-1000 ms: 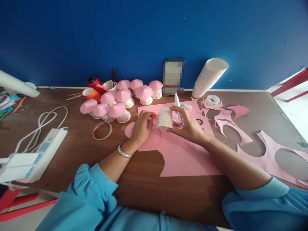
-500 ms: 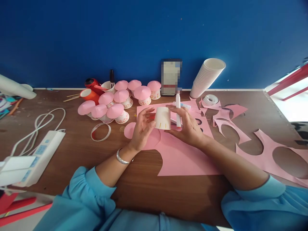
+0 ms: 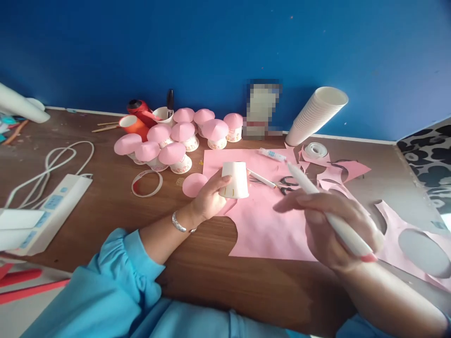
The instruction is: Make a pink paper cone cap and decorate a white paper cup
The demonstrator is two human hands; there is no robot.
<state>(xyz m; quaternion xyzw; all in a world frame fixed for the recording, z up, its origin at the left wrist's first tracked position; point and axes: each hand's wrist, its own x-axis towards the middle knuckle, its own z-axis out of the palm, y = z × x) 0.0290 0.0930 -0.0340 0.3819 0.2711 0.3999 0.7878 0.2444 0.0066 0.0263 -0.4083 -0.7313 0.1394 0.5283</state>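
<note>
My left hand (image 3: 209,197) is closed on an upside-down white paper cup (image 3: 235,180), thumb across its side; small yellow marks show near the cup's wide rim. Raised at the right, close to the camera, my right hand (image 3: 331,223) grips a white marker (image 3: 348,237) with a red band at its lower end, its other end pointing up and left. Beneath both hands lies a pink paper sheet (image 3: 268,234), bearing another white pen (image 3: 261,179), black-handled scissors (image 3: 287,184) and a glue tube (image 3: 272,154). A pink disc (image 3: 194,185) rests near my left hand.
Several cups with pink cone roofs (image 3: 183,131) stand at the back left, beside an orange cup (image 3: 133,126). Tape rings (image 3: 147,183), a power strip (image 3: 52,213), a leaning cup stack (image 3: 317,115), a pixelated phone (image 3: 262,108) and pink scraps (image 3: 391,230) surround the sheet.
My right hand has left the cup and swung right and nearer the camera with the marker. My left hand now holds the cup alone, slightly lower. The view has shifted a little.
</note>
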